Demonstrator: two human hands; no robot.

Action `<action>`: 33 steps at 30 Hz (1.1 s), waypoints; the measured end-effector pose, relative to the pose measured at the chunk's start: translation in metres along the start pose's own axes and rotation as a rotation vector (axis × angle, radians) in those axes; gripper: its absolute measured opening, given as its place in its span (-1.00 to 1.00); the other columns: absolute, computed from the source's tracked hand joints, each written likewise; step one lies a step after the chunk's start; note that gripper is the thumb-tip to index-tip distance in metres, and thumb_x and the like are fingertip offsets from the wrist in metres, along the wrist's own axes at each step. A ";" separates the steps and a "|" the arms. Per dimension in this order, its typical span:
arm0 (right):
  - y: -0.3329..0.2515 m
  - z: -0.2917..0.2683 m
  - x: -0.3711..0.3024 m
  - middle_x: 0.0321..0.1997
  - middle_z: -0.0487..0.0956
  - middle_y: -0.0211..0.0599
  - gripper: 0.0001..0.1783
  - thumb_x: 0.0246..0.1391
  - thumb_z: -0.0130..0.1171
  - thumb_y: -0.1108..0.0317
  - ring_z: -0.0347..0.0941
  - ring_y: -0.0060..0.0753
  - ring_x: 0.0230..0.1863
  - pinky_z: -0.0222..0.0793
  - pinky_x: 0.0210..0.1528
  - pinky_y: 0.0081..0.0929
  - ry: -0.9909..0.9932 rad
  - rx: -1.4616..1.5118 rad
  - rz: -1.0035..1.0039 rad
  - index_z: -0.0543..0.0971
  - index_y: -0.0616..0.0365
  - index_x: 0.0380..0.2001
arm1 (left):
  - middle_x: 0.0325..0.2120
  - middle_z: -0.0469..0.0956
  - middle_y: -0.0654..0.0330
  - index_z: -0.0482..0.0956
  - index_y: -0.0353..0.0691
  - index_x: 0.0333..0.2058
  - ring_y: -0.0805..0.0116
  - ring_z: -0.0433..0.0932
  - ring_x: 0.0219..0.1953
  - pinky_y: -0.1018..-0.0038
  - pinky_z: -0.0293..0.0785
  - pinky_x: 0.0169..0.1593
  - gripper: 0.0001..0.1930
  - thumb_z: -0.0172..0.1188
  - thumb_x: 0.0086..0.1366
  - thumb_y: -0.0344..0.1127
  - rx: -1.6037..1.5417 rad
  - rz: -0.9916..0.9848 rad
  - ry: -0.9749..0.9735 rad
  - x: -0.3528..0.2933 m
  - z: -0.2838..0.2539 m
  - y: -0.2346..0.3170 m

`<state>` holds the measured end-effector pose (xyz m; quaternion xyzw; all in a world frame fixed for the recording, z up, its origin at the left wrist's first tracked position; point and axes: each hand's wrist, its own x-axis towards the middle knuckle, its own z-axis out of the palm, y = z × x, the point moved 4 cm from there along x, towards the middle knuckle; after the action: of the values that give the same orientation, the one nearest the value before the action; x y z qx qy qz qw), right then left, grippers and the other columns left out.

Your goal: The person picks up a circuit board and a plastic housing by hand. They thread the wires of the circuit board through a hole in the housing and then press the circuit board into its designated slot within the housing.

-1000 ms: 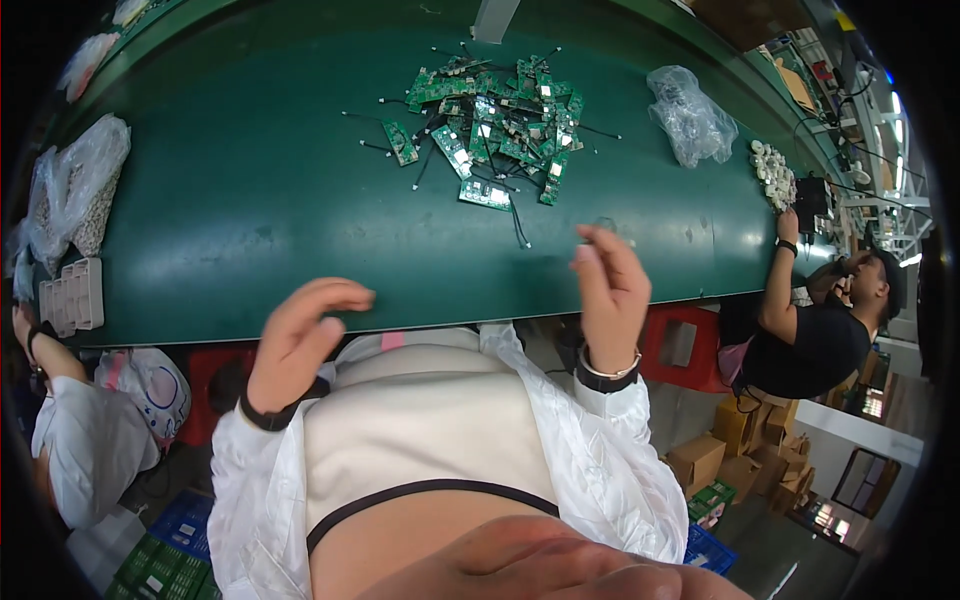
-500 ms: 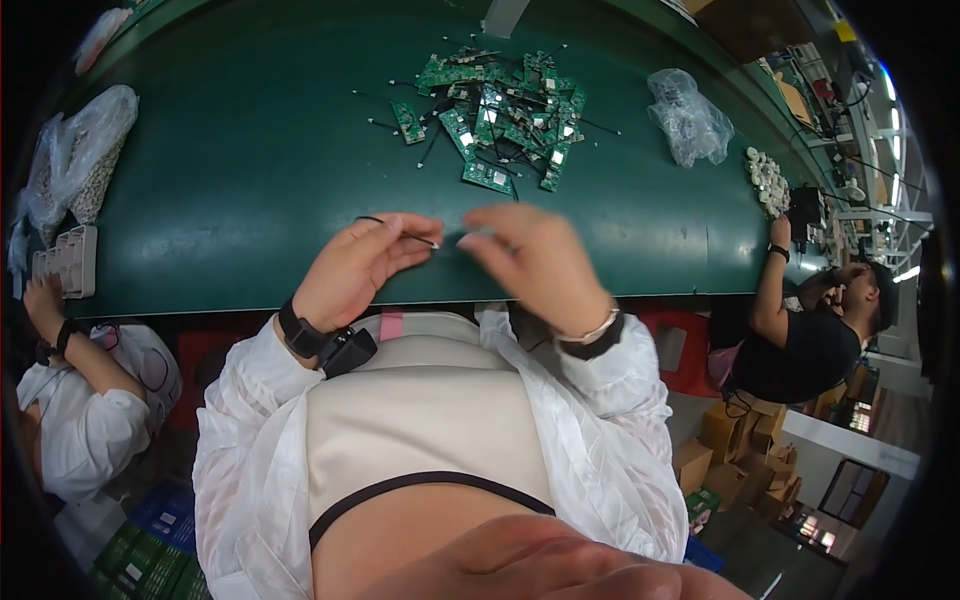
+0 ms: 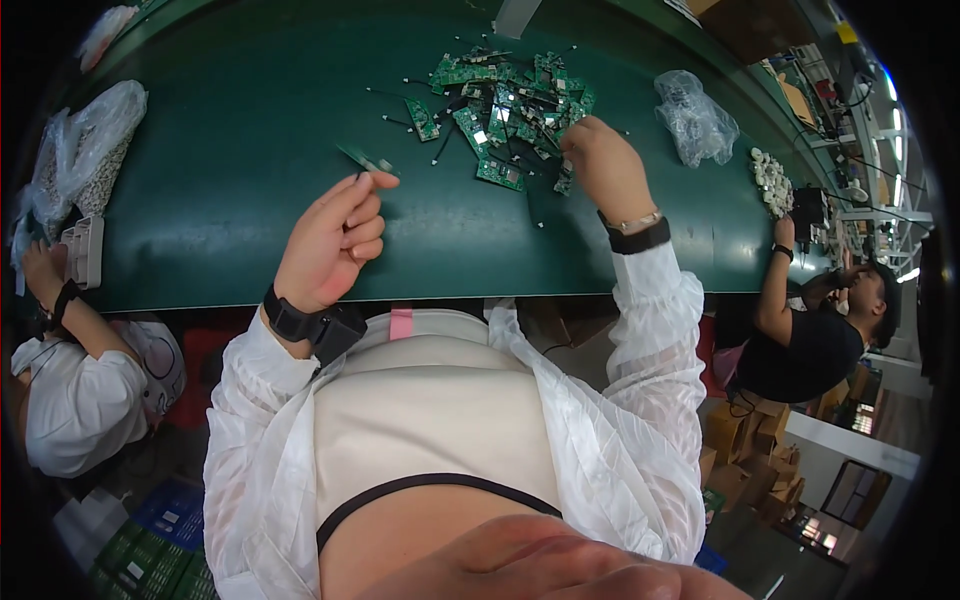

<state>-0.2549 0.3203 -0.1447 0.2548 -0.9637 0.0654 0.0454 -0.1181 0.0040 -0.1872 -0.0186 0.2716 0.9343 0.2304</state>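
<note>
At the fingertips of my left hand is a thin, motion-blurred green circuit board with a pale part beside it. The thumb and forefinger are pinched together, the other fingers curled. My right hand reaches to the near right side of a pile of green circuit boards with black cables and white connectors. Its fingers are closed at the upper end of one board; the grip itself is partly hidden. A small white connector lies on the green table nearer to me.
A clear plastic bag lies right of the pile, with white parts beyond it. A filled bag and a white tray are at the left. Co-workers sit at both sides. The table's front edge runs before me.
My left hand has moved left and away from me, and the cable end that showed across its fingers is no longer seen there. My right hand has moved right and forward to the pile.
</note>
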 end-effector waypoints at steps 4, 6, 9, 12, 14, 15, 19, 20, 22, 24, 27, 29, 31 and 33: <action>-0.016 -0.036 -0.018 -0.11 0.62 -0.14 -0.76 0.08 0.22 0.59 0.60 0.07 -0.14 0.55 -0.10 -0.18 0.287 0.154 -0.055 0.65 0.15 -0.16 | -0.43 0.34 0.40 0.53 -0.41 0.09 0.62 0.21 -0.50 0.57 0.28 -0.35 -0.64 -0.07 0.64 -0.22 0.140 -0.003 0.135 0.008 0.007 -0.005; -0.038 -0.042 -0.024 -0.13 0.63 -0.13 -0.76 0.07 0.21 0.60 0.61 0.06 -0.15 0.56 -0.10 -0.19 0.371 0.250 -0.255 0.64 0.16 -0.16 | -0.44 0.32 0.41 0.53 -0.40 0.10 0.62 0.21 -0.49 0.58 0.28 -0.34 -0.64 -0.06 0.64 -0.21 0.136 -0.030 0.239 0.017 0.029 -0.009; -0.077 -0.041 -0.033 -0.09 0.63 -0.13 -0.74 0.05 0.21 0.61 0.62 0.04 -0.14 0.57 -0.10 -0.21 0.329 0.290 -0.400 0.64 0.17 -0.16 | -0.45 0.28 0.43 0.53 -0.40 0.11 0.62 0.21 -0.48 0.58 0.29 -0.32 -0.64 -0.05 0.63 -0.21 0.134 -0.079 0.451 0.026 0.042 -0.015; -0.109 -0.032 -0.036 -0.02 0.63 -0.14 -0.71 0.03 0.22 0.62 0.63 0.02 -0.12 0.58 -0.09 -0.22 0.212 0.290 -0.510 0.63 0.17 -0.13 | -0.46 0.25 0.44 0.53 -0.41 0.11 0.62 0.20 -0.47 0.59 0.30 -0.29 -0.64 -0.02 0.62 -0.20 0.190 -0.217 0.276 0.030 0.041 -0.030; -0.123 -0.027 -0.037 0.02 0.63 -0.15 -0.68 0.02 0.23 0.62 0.63 0.01 -0.10 0.58 -0.09 -0.23 0.156 0.295 -0.618 0.63 0.17 -0.11 | -0.45 0.25 0.44 0.52 -0.42 0.12 0.63 0.19 -0.47 0.59 0.30 -0.28 -0.63 -0.02 0.62 -0.21 0.200 -0.238 0.237 0.026 0.038 -0.031; -0.123 -0.025 -0.035 0.02 0.63 -0.15 -0.68 0.02 0.23 0.62 0.63 0.01 -0.10 0.58 -0.09 -0.23 0.155 0.296 -0.623 0.63 0.17 -0.11 | -0.45 0.26 0.45 0.51 -0.42 0.13 0.63 0.18 -0.47 0.59 0.30 -0.28 -0.63 -0.01 0.62 -0.21 0.213 -0.262 0.190 0.024 0.036 -0.031; -0.116 -0.018 -0.014 -0.02 0.61 -0.16 -0.72 0.10 0.26 0.53 0.61 -0.01 -0.11 0.58 -0.11 -0.24 0.248 0.497 -0.619 0.61 0.21 -0.08 | -0.45 0.26 0.41 0.47 -0.41 0.17 0.64 0.17 -0.47 0.59 0.26 -0.33 -0.64 -0.03 0.63 -0.23 0.236 -0.223 0.162 0.015 0.028 -0.016; -0.106 -0.015 -0.004 -0.03 0.61 -0.15 -0.72 0.13 0.28 0.46 0.61 0.00 -0.10 0.58 -0.11 -0.23 0.255 0.475 -0.473 0.61 0.22 -0.06 | -0.45 0.25 0.40 0.45 -0.40 0.18 0.65 0.17 -0.48 0.60 0.24 -0.36 -0.64 -0.04 0.63 -0.24 0.239 -0.192 0.171 0.012 0.024 -0.011; -0.085 -0.009 0.013 -0.07 0.60 -0.13 -0.67 0.19 0.31 0.31 0.61 0.02 -0.08 0.58 -0.11 -0.22 0.268 0.424 -0.175 0.61 0.24 -0.04 | -0.45 0.25 0.42 0.44 -0.39 0.19 0.65 0.17 -0.47 0.60 0.25 -0.33 -0.64 -0.02 0.63 -0.23 0.179 -0.116 0.155 0.005 0.018 0.000; -0.074 -0.005 0.028 -0.06 0.60 -0.12 -0.63 0.19 0.33 0.25 0.61 0.03 -0.08 0.58 -0.11 -0.20 0.265 0.312 -0.104 0.61 0.22 -0.02 | -0.45 0.23 0.46 0.44 -0.38 0.20 0.65 0.17 -0.46 0.60 0.28 -0.28 -0.62 0.01 0.61 -0.21 0.066 0.025 0.107 -0.001 0.015 0.014; -0.060 0.004 0.049 -0.04 0.59 -0.09 -0.55 0.19 0.35 0.12 0.63 0.06 -0.10 0.58 -0.11 -0.17 0.260 0.088 0.029 0.62 0.18 0.03 | -0.44 0.26 0.44 0.44 -0.36 0.20 0.64 0.20 -0.44 0.59 0.30 -0.26 -0.63 0.01 0.61 -0.22 0.059 0.200 0.043 -0.009 0.020 0.031; -0.055 0.015 0.058 -0.07 0.63 -0.10 -0.54 0.15 0.37 0.10 0.64 0.09 -0.14 0.58 -0.11 -0.14 0.218 0.026 -0.006 0.64 0.17 0.01 | -0.44 0.27 0.43 0.43 -0.35 0.20 0.63 0.21 -0.43 0.58 0.31 -0.26 -0.64 0.01 0.61 -0.22 0.055 0.283 0.003 -0.011 0.023 0.035; -0.054 0.017 0.062 -0.09 0.65 -0.11 -0.54 0.13 0.38 0.09 0.64 0.11 -0.16 0.58 -0.12 -0.12 0.195 -0.005 -0.036 0.66 0.16 0.00 | -0.42 0.29 0.41 0.46 -0.34 0.16 0.60 0.25 -0.42 0.57 0.32 -0.24 -0.67 0.00 0.62 -0.22 0.160 0.258 0.070 -0.017 0.016 0.027; -0.048 0.016 0.062 -0.17 0.69 -0.13 -0.59 0.12 0.38 0.14 0.64 0.13 -0.21 0.58 -0.12 -0.14 0.157 0.066 0.014 0.69 0.17 -0.05 | -0.42 0.30 0.40 0.47 -0.33 0.14 0.58 0.26 -0.41 0.57 0.33 -0.23 -0.68 0.00 0.62 -0.22 0.209 0.246 0.105 -0.020 0.013 0.024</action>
<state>-0.2851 0.2466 -0.1480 0.2434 -0.9563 0.1171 0.1120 -0.1098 -0.0154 -0.1613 -0.0100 0.3791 0.9199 0.1002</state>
